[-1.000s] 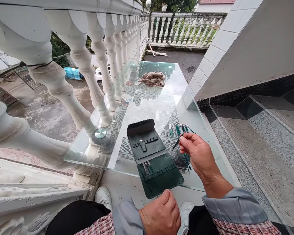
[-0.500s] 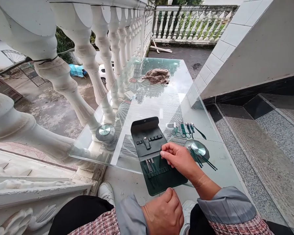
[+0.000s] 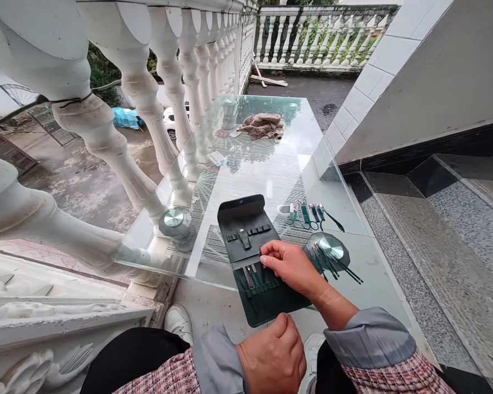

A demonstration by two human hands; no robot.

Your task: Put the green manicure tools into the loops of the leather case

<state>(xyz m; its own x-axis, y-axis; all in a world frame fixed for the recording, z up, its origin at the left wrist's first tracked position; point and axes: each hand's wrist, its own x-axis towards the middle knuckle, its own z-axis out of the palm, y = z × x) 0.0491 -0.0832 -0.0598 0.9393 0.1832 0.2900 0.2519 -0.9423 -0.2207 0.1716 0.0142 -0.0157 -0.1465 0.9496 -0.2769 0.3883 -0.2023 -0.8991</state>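
A dark green manicure case (image 3: pixel 267 309) lies unfolded on the glass table, with several slim metal tools (image 3: pixel 251 275) in its lower loops. Over the case, my right hand (image 3: pixel 290 268) pinches a slim dark manicure tool (image 3: pixel 261 253) upright between thumb and fingers; its lower part is partly hidden by the loops and hand. My left hand (image 3: pixel 273 353) is curled into a loose fist just below the case's near edge, with nothing showing in it. Right of the case are nail clippers (image 3: pixel 303 214), scissors (image 3: pixel 308 223) and several thin green-handled tools (image 3: pixel 336 262).
The glass table (image 3: pixel 267 178) stands between a white balustrade (image 3: pixel 142 109) and stone stairs (image 3: pixel 419 230). A crumpled brown cloth (image 3: pixel 262 127) and a small card (image 3: pixel 216 158) lie farther back on it. Round metal-capped supports (image 3: pixel 175 219) show under the glass.
My right hand has moved slightly left with the slim tool, closer to the tools in the loops. My left hand has stayed nearly still.
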